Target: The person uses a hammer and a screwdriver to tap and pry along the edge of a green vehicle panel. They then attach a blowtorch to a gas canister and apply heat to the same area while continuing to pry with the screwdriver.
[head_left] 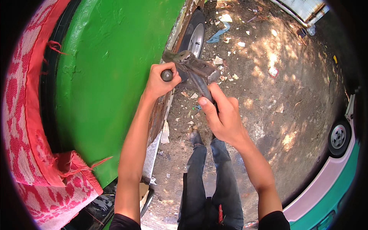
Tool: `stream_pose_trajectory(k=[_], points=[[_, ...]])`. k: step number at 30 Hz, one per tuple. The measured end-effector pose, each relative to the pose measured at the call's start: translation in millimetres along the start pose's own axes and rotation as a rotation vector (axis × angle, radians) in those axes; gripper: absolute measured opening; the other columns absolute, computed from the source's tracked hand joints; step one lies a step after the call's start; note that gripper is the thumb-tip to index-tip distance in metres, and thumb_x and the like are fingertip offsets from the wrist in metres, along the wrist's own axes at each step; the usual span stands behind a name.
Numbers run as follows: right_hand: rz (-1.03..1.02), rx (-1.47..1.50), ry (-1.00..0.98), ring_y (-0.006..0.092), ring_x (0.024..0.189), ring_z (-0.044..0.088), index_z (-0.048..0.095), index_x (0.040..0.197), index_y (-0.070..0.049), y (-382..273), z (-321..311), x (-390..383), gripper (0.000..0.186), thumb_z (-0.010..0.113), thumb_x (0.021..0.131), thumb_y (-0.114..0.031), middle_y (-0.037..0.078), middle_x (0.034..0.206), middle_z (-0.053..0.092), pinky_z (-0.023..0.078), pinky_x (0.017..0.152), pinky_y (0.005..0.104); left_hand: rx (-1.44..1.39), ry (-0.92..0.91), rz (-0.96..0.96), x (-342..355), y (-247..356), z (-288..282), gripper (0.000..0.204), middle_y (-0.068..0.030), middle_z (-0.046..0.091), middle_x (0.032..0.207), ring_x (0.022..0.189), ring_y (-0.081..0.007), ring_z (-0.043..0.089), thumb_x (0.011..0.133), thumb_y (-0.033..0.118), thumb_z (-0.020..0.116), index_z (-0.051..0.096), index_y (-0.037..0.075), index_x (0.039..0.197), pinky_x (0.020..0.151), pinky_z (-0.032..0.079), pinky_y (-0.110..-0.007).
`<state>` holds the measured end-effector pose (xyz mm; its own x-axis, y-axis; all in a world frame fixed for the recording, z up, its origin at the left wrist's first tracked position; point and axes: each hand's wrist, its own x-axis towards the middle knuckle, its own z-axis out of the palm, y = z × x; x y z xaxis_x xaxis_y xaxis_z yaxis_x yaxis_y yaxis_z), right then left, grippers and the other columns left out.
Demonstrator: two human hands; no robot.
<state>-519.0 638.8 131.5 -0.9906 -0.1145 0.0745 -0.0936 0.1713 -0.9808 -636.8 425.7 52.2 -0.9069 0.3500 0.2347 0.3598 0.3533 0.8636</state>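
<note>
My left hand point(161, 85) is closed around a tool whose dark, round butt end point(166, 75) points up at me; its lower part is hidden. It rests by the edge of a glossy green vehicle panel point(111, 76), where the side shows worn brown and white patches. My right hand point(226, 117) grips the dark handle of a hammer point(201, 69), thumb laid along it. The worn metal hammer head is tilted just above and to the right of my left fist. A gap between the hammer's striking face and the round butt end is visible.
A red-and-white patterned cloth point(28, 111) with frayed edges lies along the left. A vehicle wheel point(196, 38) sits beyond my hands. Paint flakes and a blue rag point(219, 33) litter the dirt ground point(264, 126). A pink-and-teal car point(326, 184) stands at right.
</note>
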Motion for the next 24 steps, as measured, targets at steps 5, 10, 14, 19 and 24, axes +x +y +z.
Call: stream_pose_trajectory(k=[5,10,14,19,24], points=[[0.243,0.084,0.018,0.0109,0.05,0.052,0.055,0.102,-0.004,27,-2,-22,0.025,0.057,0.108,-0.029,0.004,0.057,0.046,0.042,0.048,0.0343,0.267,-0.31,0.071,-14,10,27,0.019,-0.0142,0.066,0.076,0.075,-0.0351,0.064,0.063,0.004,0.074,0.063,0.001,0.078,0.067,0.051,-0.043],[0.271,0.365,0.236,0.0064,0.049,0.049,0.052,0.095,-0.004,44,8,-48,0.035,0.051,0.11,-0.036,-0.002,0.063,0.045,0.042,0.04,0.0253,0.319,-0.252,0.169,-16,12,31,0.02,-0.0121,0.065,0.074,0.072,-0.0316,0.064,0.062,0.001,0.078,0.063,0.002,0.076,0.065,0.049,-0.043],[0.28,0.422,0.272,0.0071,0.048,0.048,0.05,0.096,-0.005,50,4,-55,0.036,0.051,0.11,-0.038,-0.001,0.064,0.045,0.042,0.04,0.0258,0.356,-0.197,0.222,-11,14,34,0.023,-0.0123,0.065,0.075,0.073,-0.0323,0.064,0.061,0.003,0.077,0.065,0.002,0.079,0.065,0.05,-0.043],[0.28,0.389,0.264,0.0073,0.048,0.048,0.051,0.097,-0.004,44,5,-54,0.035,0.05,0.111,-0.036,-0.001,0.063,0.045,0.041,0.041,0.0252,0.339,-0.178,0.192,-5,16,31,0.023,-0.0131,0.064,0.074,0.073,-0.0338,0.065,0.06,0.003,0.075,0.065,0.002,0.081,0.065,0.05,-0.044],[0.27,0.372,0.254,0.0076,0.049,0.049,0.052,0.098,-0.003,41,5,-51,0.035,0.049,0.111,-0.036,-0.001,0.062,0.044,0.04,0.041,0.0253,0.345,-0.203,0.189,-1,20,30,0.022,-0.0142,0.062,0.072,0.069,-0.0346,0.064,0.061,0.005,0.075,0.065,0.002,0.08,0.063,0.049,-0.044]])
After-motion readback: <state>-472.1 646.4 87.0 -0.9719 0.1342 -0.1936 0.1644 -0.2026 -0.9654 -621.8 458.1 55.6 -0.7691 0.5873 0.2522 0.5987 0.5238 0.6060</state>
